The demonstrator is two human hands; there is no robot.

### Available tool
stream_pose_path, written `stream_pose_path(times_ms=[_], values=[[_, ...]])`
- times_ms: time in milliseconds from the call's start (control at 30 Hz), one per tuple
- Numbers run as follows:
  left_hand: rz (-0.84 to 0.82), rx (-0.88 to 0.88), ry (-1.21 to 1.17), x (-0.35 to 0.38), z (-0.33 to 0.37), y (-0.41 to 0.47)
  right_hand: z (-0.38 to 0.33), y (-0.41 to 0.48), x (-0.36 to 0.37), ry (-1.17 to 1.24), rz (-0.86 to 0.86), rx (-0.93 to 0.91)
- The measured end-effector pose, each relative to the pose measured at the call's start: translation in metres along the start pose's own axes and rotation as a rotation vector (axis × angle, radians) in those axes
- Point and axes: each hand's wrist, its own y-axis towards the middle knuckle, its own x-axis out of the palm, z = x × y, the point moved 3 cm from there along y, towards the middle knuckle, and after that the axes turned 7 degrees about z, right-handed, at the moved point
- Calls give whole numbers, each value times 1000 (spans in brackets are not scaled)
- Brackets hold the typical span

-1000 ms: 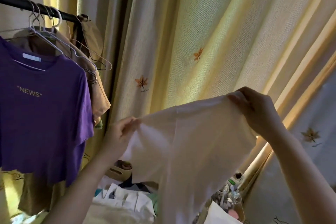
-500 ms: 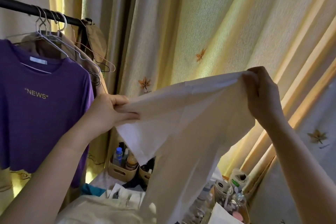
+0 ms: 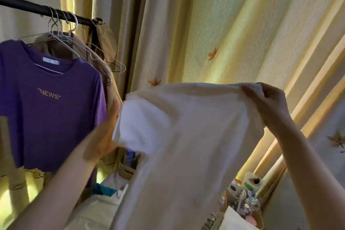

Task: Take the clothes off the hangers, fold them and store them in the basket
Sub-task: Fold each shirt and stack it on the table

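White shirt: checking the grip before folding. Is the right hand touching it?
Touching. The head view shows the right hand pinching the top edge of the white shirt.

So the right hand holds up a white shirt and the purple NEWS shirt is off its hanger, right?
No: in the head view the purple NEWS shirt hangs on its hanger on the rail. The right hand does hold the white shirt.
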Motion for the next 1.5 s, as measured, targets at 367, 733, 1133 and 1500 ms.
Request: stream_pose_path(times_ms=[367, 733, 1133, 1500], values=[[-110, 21, -23, 5, -92, 1, 29, -21, 11, 85, -28, 150], [29, 93, 110, -29, -92, -12, 44, -36, 47, 164, -117, 108], [254, 264, 596, -89, -88, 13, 59, -35, 130, 123, -119, 152], [357, 564, 837, -96, -54, -23, -9, -42, 108, 344, -332, -123]])
